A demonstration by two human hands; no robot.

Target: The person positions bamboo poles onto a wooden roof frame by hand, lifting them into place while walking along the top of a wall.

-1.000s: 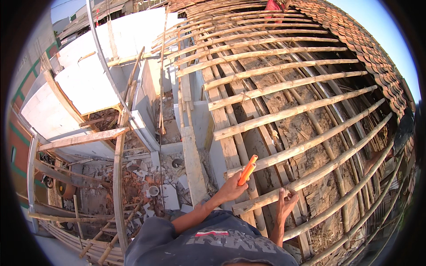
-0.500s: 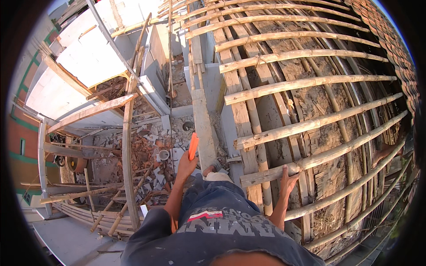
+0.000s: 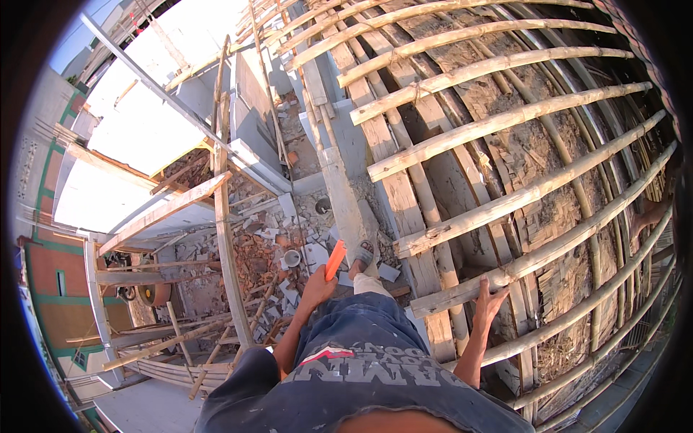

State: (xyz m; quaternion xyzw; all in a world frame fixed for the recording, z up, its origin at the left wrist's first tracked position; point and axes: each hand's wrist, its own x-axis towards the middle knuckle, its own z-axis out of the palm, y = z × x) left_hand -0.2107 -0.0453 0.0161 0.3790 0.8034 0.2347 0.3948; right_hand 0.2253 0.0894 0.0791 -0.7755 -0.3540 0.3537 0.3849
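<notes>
My left hand [image 3: 317, 289] is closed round the lower end of a flat, bar-shaped orange piece [image 3: 335, 260]; its exact kind does not show. The piece points upward and slightly right, beside a narrow grey ledge [image 3: 341, 189]. On my right, the fingers of my right hand [image 3: 489, 302] grip the near side of a round wooden pole [image 3: 538, 261], close to its cut left end. This pole lies across several long timber beams [image 3: 390, 177]. My sandalled foot [image 3: 364, 254] stands on the ledge, between the two hands.
Several more poles [image 3: 505, 137] cross the roof frame on the right, over broken woven matting [image 3: 534, 173]. Far below on the left lie rubble [image 3: 267, 252] and an upright post [image 3: 222, 238]. A bare limb of another person [image 3: 652, 216] shows at the right edge.
The view has shifted and turned slightly, so the roof frame sits differently. My left hand still holds the orange piece, and my right hand stays on the same pole.
</notes>
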